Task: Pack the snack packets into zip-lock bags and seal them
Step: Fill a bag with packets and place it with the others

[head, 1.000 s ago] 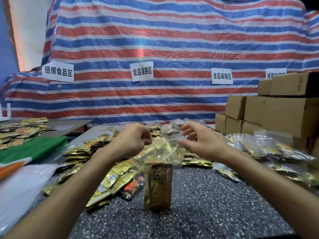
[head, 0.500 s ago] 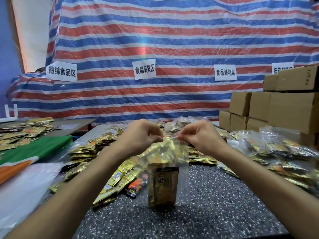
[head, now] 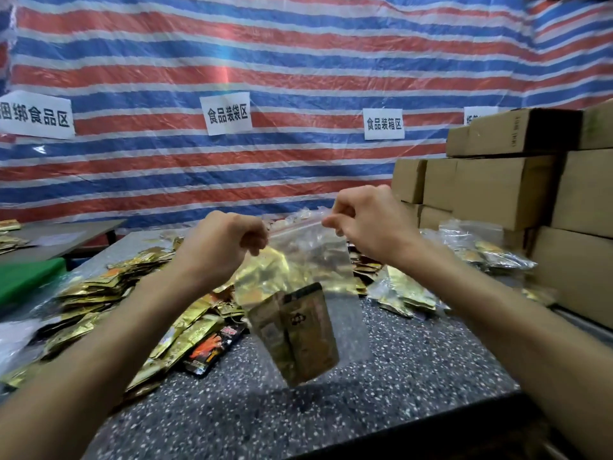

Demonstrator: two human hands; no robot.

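Over on the left of the striped tarp (head: pixel 298 61), a white paper sign (head: pixel 36 116) reads 捆绑食品区, though its first character is cut off at the edge. The middle sign (head: pixel 228 113) says 食品装袋区 and the next sign (head: pixel 383 123) says 食品装箱区. A fourth sign (head: pixel 477 113) is mostly hidden behind the cardboard boxes (head: pixel 504 190), so no reading that one.

Down on the speckled table (head: pixel 381 393) there's a messy heap of gold snack packets (head: pixel 106 293) at the left, with a black-and-orange packet (head: pixel 215 348) at its near edge, print too blurry to read.

The left hand (head: pixel 225 244) has its fingers curled tight, pinching the left top corner of the clear zip-lock bag (head: pixel 311 254). The bag hangs mid-frame between both hands over the table, mouth up, long axis up-down, top strip sloping higher toward the right. The dark-gold packets inside (head: pixel 298 333) stand on end, lower ends leaning down-right.

The right hand (head: pixel 368 224) pinches the right top corner. Filled bags (head: pixel 481 250) lie by the boxes.
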